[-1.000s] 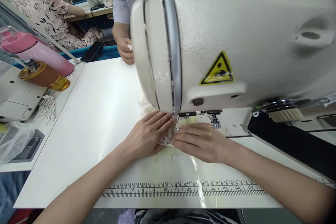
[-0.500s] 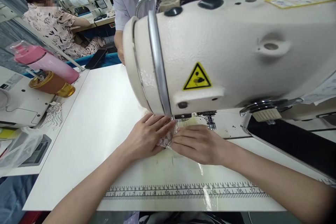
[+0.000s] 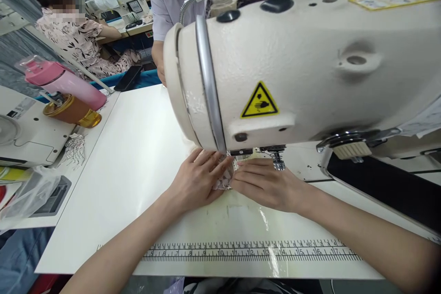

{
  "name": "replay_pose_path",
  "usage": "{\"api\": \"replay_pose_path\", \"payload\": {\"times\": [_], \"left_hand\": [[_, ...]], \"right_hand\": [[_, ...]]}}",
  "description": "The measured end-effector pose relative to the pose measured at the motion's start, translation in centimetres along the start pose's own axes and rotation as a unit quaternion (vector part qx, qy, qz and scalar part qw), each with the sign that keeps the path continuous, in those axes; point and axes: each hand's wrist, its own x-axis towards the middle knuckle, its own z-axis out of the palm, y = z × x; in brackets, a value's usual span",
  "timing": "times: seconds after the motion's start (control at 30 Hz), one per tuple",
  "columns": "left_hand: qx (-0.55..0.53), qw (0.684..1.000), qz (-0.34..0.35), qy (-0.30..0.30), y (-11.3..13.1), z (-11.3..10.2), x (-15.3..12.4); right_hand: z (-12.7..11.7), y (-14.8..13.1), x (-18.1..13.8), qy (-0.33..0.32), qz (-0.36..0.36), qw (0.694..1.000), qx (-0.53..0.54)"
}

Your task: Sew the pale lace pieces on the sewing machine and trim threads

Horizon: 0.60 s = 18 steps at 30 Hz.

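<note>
A small piece of pale lace fabric lies on the white table under the head of a sewing machine. My left hand rests on the lace from the left, fingers stretched out and slightly spread over it. From the other side, my right hand has its fingers pressed together at the right edge of the lace, which they appear to pinch. Its thumb is hidden. The machine head covers the far end of the fabric, and the needle cannot be seen.
A printed ruler runs along the table's front edge. A black phone lies at right. At left stand a pink bottle and an amber cup, near a plastic bag. Two other people are beyond the table.
Both hands and the lace have moved slightly away from me, toward the machine's needle area. The whole view has shifted a little, with the table appearing further right.
</note>
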Motion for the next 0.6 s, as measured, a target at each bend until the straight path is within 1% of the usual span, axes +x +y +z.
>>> {"api": "replay_pose_path", "payload": {"times": [0.13, 0.2, 0.3, 0.5, 0.6], "left_hand": [[0.009, 1.000, -0.010, 0.001, 0.1, 0.1, 0.0], [0.013, 1.000, -0.013, -0.004, 0.2, 0.0, 0.0], [0.018, 1.000, -0.016, -0.009, 0.3, 0.0, 0.0], [0.019, 0.999, -0.026, -0.025, 0.3, 0.2, -0.1], [0.017, 0.999, -0.026, -0.033, 0.2, 0.3, -0.2]], "right_hand": [[0.0, 0.2, -0.3, -0.007, 0.005, 1.000, -0.012], [-0.1, 0.3, -0.3, 0.002, 0.008, 1.000, -0.026], [-0.3, 0.4, -0.2, 0.013, 0.019, 0.998, -0.057], [-1.3, 0.7, 0.6, 0.006, 0.028, 0.991, -0.129], [-1.5, 1.0, 0.9, 0.012, 0.031, 0.992, -0.118]]}}
